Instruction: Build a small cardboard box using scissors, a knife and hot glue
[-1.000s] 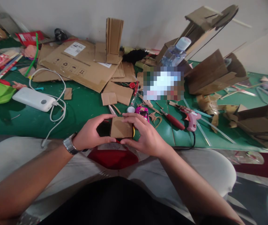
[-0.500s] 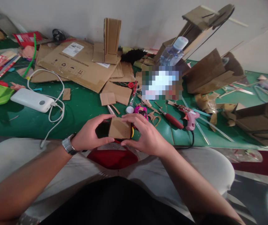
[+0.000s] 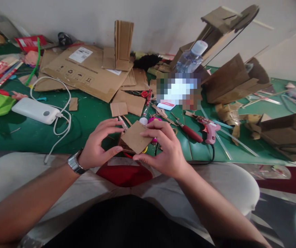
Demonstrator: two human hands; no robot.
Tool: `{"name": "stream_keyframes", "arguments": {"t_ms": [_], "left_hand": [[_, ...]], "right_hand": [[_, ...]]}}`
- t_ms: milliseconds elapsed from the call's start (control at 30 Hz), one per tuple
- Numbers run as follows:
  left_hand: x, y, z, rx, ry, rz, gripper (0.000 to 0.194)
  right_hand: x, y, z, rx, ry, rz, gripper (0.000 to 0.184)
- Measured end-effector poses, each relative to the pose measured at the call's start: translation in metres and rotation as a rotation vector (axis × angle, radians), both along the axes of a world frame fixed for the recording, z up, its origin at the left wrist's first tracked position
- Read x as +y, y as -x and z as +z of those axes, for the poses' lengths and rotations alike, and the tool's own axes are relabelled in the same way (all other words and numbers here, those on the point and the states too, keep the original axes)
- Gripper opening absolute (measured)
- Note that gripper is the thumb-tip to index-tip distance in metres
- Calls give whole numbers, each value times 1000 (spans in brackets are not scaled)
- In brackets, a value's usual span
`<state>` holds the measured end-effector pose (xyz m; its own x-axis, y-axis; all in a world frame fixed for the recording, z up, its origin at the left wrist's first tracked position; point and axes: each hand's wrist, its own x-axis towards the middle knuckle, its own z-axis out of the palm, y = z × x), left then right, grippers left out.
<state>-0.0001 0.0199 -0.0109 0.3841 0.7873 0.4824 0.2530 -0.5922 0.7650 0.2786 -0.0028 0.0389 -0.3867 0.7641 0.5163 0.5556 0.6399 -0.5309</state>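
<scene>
Single head-worn camera: positioned above the near side of the green table (image 3: 91,115), facing forward and down across it. Range: close; left hand (image 3: 95,146) and right hand (image 3: 168,148) centred at the table's near edge.

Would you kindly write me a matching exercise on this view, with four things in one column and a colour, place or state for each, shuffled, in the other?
Things:
1. cardboard square
2. power bank
3. glue gun
4. bottle

Descriptions:
A. pink
B. transparent, with a cap on
C. held by the right hand
D. white, lying flat

Right pairs: 1-C, 2-D, 3-A, 4-B
</scene>
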Motion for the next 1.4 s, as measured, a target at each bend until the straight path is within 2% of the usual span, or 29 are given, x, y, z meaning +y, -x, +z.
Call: {"name": "stream_keyframes", "arguments": {"t_ms": [67, 133, 300, 433, 567, 700, 833, 900, 967, 1133, 1167, 1267, 1400], "left_hand": [[-3, -1, 3, -4, -21, 23, 26], [-6, -3, 4, -15, -11, 50, 21], [-13, -7, 1, -117, 50, 146, 42], [-20, -12, 4, -254, 152, 165, 37], [-20, -10, 6, -378, 336, 197, 29], [-15, -5, 4, -372, 469, 242, 24], [-13, -5, 6, -321, 416, 251, 22], [-13, -5, 7, -290, 365, 229, 20], [-14, -5, 7, -274, 311, 178, 26], [-12, -2, 3, -129, 165, -43, 88], [-12, -2, 3, -87, 137, -51, 90], [-12, -2, 3, -35, 73, -34, 76], [-6, 3, 5, -51, 100, 27, 67]], "right_hand": [[-4, 7, -2, 2, -10, -1, 63], [-8, 12, -4, 13, -24, 16, 63], [-16, 18, -2, 10, -119, -67, 64], [-20, 23, -1, 10, -165, -99, 61], [-20, 26, -3, 53, -178, -4, 55], [-17, 23, -1, 22, -143, 159, 48], [-11, 17, -1, 0, -142, 164, 41], [-8, 14, -2, -21, -161, 154, 38], [-5, 12, -3, -27, -189, 139, 38], [-2, 13, -10, 8, -222, 79, 36], [-3, 14, -12, 14, -212, 79, 34], [-5, 17, -14, 11, -180, 99, 32], [-7, 19, -11, -11, -124, 113, 39]]}}
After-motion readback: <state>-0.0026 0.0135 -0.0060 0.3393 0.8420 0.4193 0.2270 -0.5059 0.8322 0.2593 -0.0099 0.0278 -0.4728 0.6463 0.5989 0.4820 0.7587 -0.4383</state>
